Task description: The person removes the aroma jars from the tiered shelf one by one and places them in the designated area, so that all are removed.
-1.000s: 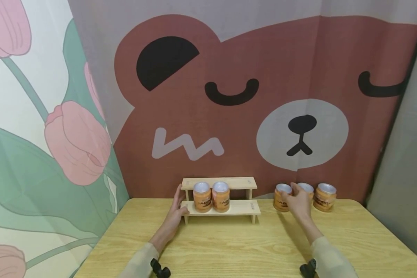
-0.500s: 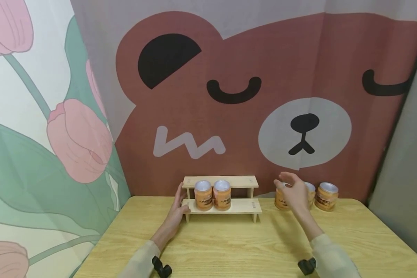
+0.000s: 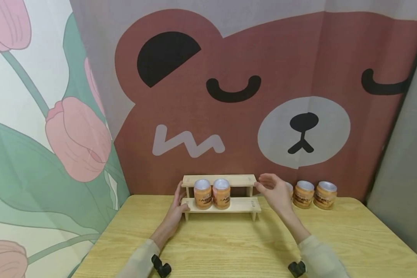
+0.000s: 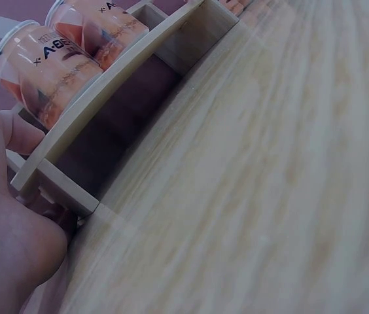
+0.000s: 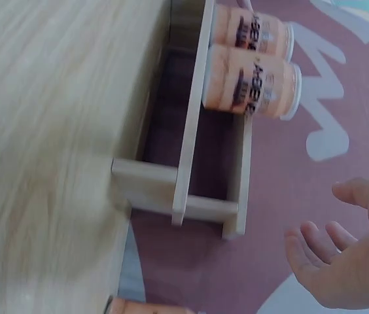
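My left hand (image 3: pixel 173 212) holds the left end of a small two-step wooden stand (image 3: pixel 241 205). In the left wrist view its thumb (image 4: pixel 24 134) lies on the lower board beside a can, with other fingers partly hidden under that board. Two orange cans with silver tops, a left can (image 3: pixel 203 195) and a right can (image 3: pixel 221 195), stand side by side on the lower step. Close to the stand's right end, my right hand (image 3: pixel 276 195) is raised with thumb and fingers apart. The right wrist view shows nothing in that hand (image 5: pixel 345 261).
On the table (image 3: pixel 229 247) to the right stand three more such cans: one partly behind my right hand (image 3: pixel 289 190), a middle can (image 3: pixel 303 195) and an outer can (image 3: pixel 325 195). A bear-print cloth (image 3: pixel 236 127) hangs behind the table.
My right hand has let go of the leftmost can of the right-hand row and moved left toward the stand. That can stays on the table. My left hand keeps its place.
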Motion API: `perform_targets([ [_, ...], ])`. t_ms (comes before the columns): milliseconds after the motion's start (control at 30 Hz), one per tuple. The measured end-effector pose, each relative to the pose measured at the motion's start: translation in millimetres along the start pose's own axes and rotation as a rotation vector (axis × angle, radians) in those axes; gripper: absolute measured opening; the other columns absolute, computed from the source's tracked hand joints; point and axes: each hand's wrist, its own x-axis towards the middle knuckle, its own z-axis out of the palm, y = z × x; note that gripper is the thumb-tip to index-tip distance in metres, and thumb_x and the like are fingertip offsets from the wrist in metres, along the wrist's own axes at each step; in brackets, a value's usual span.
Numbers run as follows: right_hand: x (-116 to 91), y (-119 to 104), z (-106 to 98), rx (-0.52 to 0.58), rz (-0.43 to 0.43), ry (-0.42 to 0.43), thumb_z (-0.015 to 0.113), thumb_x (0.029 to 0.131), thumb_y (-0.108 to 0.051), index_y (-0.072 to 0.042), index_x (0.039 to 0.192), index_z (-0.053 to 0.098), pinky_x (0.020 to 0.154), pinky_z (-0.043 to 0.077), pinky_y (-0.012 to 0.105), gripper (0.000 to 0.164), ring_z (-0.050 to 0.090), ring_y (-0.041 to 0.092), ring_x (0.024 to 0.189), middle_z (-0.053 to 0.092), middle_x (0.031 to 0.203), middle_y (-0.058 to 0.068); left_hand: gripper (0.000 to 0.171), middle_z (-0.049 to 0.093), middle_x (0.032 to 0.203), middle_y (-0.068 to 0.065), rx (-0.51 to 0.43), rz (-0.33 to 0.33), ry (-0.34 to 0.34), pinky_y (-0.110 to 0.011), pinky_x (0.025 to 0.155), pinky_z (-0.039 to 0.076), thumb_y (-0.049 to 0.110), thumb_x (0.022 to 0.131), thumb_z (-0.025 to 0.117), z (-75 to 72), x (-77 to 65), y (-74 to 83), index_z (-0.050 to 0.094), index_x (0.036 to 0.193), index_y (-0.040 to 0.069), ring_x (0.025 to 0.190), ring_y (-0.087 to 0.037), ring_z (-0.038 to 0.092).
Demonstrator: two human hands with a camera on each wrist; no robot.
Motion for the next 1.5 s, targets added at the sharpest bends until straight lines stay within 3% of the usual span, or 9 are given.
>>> perform_targets([
  [300,-12,-5,32,0.033,0.041,-0.05,0.081,0.088,-0.018,-0.002,0.119,0.069,0.089,0.053,0.036,0.036,0.068,0.028,0.103,0.071,0.111,0.016,0.108,0.012,0.167,-0.014,-0.001,-0.016,0.026,-0.05,0.099,0.031,-0.009,0.081,0.053,-0.6,1.0,3.5,0.006,0.164,0.041,0.151,-0.034,0.011],
  [533,-21,-4,56,-0.014,0.011,-0.064,0.083,0.086,-0.018,-0.002,0.115,0.07,0.087,0.053,0.041,0.036,0.068,0.03,0.101,0.07,0.109,0.017,0.108,0.011,0.167,-0.012,0.009,-0.028,0.023,-0.05,0.098,0.032,-0.007,0.081,0.054,2.3,0.3,5.4,0.004,0.164,0.042,0.151,-0.033,0.009],
  [800,-25,-6,78,-0.034,0.053,-0.127,0.085,0.084,-0.023,0.005,0.125,0.066,0.088,0.053,0.046,0.053,0.066,0.037,0.104,0.068,0.115,0.02,0.108,0.012,0.167,-0.011,0.004,-0.028,0.024,-0.05,0.099,0.031,-0.006,0.081,0.054,3.2,-0.6,5.8,0.004,0.164,0.041,0.151,-0.033,0.009],
  [1033,-20,-4,92,0.01,0.103,-0.171,0.086,0.082,-0.021,0.001,0.126,0.066,0.079,0.056,0.04,0.053,0.068,0.03,0.097,0.07,0.11,0.014,0.108,0.013,0.167,-0.011,-0.001,-0.028,0.027,-0.05,0.099,0.031,-0.007,0.08,0.054,4.7,-0.9,5.4,0.005,0.164,0.042,0.151,-0.033,0.011],
  [1267,-17,1,104,0.042,0.073,-0.226,0.086,0.083,-0.021,-0.005,0.133,0.064,0.079,0.055,0.04,0.057,0.067,0.027,0.1,0.069,0.115,0.009,0.107,0.011,0.167,-0.012,0.008,-0.039,0.039,-0.052,0.1,0.03,-0.006,0.081,0.055,2.8,-0.6,4.5,0.005,0.164,0.042,0.152,-0.034,0.009],
  [1500,-18,5,109,0.044,0.068,-0.216,0.085,0.084,-0.021,-0.006,0.134,0.064,0.081,0.054,0.041,0.056,0.067,0.026,0.102,0.069,0.117,0.009,0.107,0.013,0.167,-0.012,0.001,-0.036,0.038,-0.051,0.1,0.03,-0.007,0.081,0.055,1.4,-0.7,3.3,0.006,0.164,0.042,0.152,-0.033,0.01],
])
